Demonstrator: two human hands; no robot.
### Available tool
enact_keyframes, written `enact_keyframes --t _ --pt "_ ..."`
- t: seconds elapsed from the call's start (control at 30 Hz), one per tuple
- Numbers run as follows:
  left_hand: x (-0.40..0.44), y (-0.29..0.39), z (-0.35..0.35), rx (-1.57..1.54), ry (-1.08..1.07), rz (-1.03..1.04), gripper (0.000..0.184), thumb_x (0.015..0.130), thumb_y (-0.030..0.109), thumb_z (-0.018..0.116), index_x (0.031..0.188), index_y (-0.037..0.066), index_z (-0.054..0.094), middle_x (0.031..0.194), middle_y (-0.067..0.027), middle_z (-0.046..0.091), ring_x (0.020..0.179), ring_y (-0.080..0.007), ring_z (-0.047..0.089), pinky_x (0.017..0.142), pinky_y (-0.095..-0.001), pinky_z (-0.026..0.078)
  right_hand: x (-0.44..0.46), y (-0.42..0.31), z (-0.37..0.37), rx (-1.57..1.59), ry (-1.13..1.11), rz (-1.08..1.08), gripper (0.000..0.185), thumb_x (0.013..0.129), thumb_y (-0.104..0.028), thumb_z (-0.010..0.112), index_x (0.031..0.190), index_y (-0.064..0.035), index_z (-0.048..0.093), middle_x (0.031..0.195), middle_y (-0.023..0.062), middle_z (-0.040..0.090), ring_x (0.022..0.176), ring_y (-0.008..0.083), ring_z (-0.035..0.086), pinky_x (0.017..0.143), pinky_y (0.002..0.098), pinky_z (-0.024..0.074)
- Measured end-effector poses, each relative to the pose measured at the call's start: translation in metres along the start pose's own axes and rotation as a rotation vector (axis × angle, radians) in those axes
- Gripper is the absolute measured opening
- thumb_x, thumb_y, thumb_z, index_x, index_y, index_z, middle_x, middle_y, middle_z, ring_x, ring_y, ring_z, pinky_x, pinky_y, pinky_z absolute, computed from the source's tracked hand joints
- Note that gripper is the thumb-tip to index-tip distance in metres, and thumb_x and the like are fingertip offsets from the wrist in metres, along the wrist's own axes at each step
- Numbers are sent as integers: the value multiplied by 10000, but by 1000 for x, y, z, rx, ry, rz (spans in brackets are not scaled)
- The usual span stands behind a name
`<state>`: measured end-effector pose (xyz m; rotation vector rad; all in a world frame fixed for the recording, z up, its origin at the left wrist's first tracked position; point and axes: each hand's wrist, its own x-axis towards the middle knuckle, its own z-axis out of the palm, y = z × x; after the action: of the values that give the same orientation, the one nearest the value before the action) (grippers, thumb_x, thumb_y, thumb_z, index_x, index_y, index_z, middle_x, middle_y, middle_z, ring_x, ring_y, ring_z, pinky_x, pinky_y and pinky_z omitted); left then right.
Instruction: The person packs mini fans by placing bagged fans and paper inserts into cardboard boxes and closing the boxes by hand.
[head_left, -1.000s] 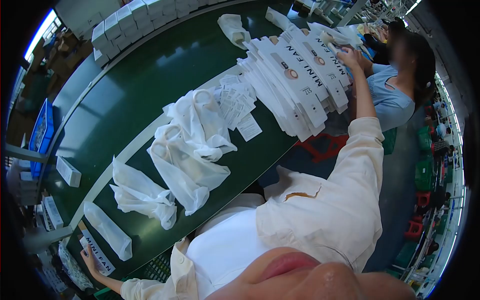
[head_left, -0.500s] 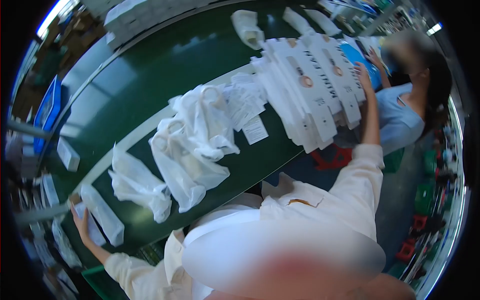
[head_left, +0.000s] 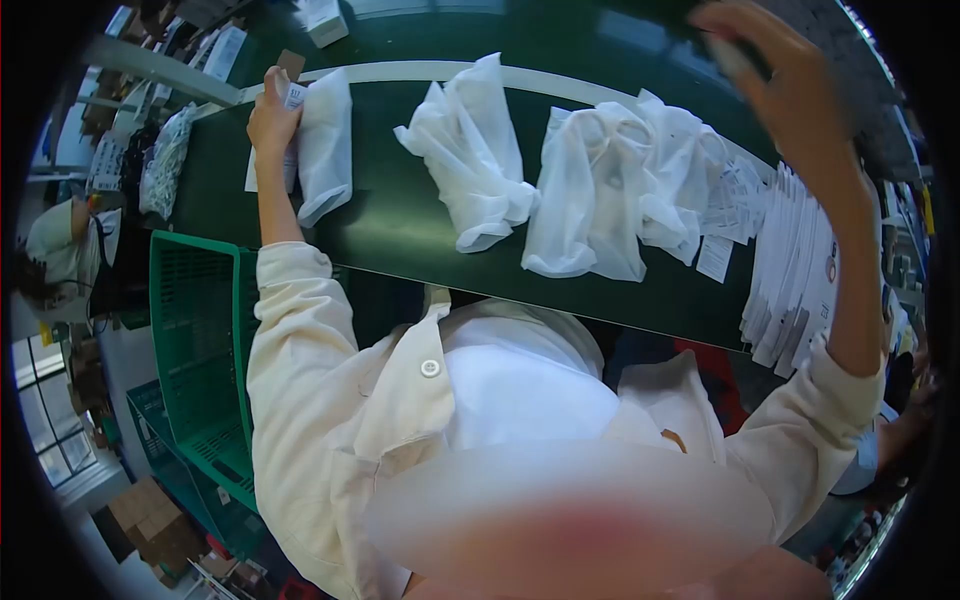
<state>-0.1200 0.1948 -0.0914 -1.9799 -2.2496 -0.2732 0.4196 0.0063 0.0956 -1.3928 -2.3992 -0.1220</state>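
My left hand (head_left: 275, 112) is at the left of the green table, its fingers closed around a white piece with a printed label (head_left: 295, 96). Part of a white box shows beneath that hand. Right beside it lies a filled white bag (head_left: 326, 150). My right hand (head_left: 775, 70) is raised over the right side of the table, blurred, with thumb and fingers apart and no object visible in it. Between my hands lie a crumpled white bag (head_left: 475, 160) and more white bags with handles (head_left: 590, 190). Printed paper slips (head_left: 735, 205) lie beside them.
A stack of flat white printed bags (head_left: 795, 270) stands at the right. A green basket (head_left: 195, 340) is below the table at left. A white box (head_left: 322, 20) sits across the pale strip. Other people are at both sides.
The view has turned to the left. My right hand has left the stack of flat bags and is now raised over the table. My left hand now grips the labelled piece.
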Motion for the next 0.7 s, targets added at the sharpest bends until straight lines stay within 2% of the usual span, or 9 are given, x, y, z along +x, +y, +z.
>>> enact_keyframes --t 0.1,0.13,0.27,0.33,0.43,0.53,0.6,0.63,0.7 --pt "-40 49 -52 -392 215 -109 715 778 449 683 1315 243 259 1119 -205 558 915 -361 619 742 -419 512 73 -21 66 130 -151 -202 306 816 -99 638 1105 -41 558 1036 87 603 852 189 596 741 277 496" --pt "-51 59 -65 -506 244 -164 775 728 431 743 1290 211 257 1116 -215 557 918 -347 619 749 -397 511 85 -49 72 131 -228 -116 272 809 21 619 1059 -81 587 1048 73 617 833 227 620 765 283 517" --pt "-102 101 -84 -1028 530 -170 860 655 286 841 1275 170 256 1112 -236 545 942 -316 604 776 -365 499 135 -69 206 -100 435 -519 314 768 -69 624 1070 -89 539 1085 114 546 978 247 569 873 323 463" --pt "-128 126 -91 -1057 613 -97 857 647 210 846 1273 170 262 1177 -218 488 998 -314 570 801 -367 486 143 -80 261 -270 501 -719 416 782 -97 596 1186 -140 508 1195 110 529 1102 292 516 972 360 397" --pt "-171 177 -88 -1055 693 -58 843 649 158 842 1270 176 272 1244 -197 417 1055 -322 532 831 -377 473 116 -76 320 -244 105 -871 415 780 -125 597 1181 -107 493 1172 102 527 1110 228 493 1023 378 340" --pt "-197 222 -74 -1081 724 -128 830 653 136 830 1270 181 276 1242 -183 416 1059 -325 528 848 -390 472 100 -5 280 -6 91 -972 327 783 -87 583 1105 -88 522 1104 86 555 1066 222 509 997 366 365" --pt "-207 259 -66 -1121 715 -193 825 651 115 820 1270 184 279 1240 -169 417 1061 -329 527 862 -402 472 94 51 245 378 382 -671 328 751 -24 577 1073 -78 544 1069 76 575 968 240 534 961 335 392" --pt "-211 281 -63 -1147 694 -225 824 648 103 814 1270 185 281 1241 -161 415 1063 -331 526 871 -409 472 83 80 197 960 225 -299 363 712 -6 579 1072 -45 569 1029 86 603 885 237 562 879 304 445" --pt "-202 349 -50 -1134 600 -144 837 622 57 804 1269 188 290 1262 -140 389 1060 -331 531 870 -406 486 81 144 137 1426 663 100 265 748 -106 664 984 3 613 867 117 630 806 199 598 720 294 508"
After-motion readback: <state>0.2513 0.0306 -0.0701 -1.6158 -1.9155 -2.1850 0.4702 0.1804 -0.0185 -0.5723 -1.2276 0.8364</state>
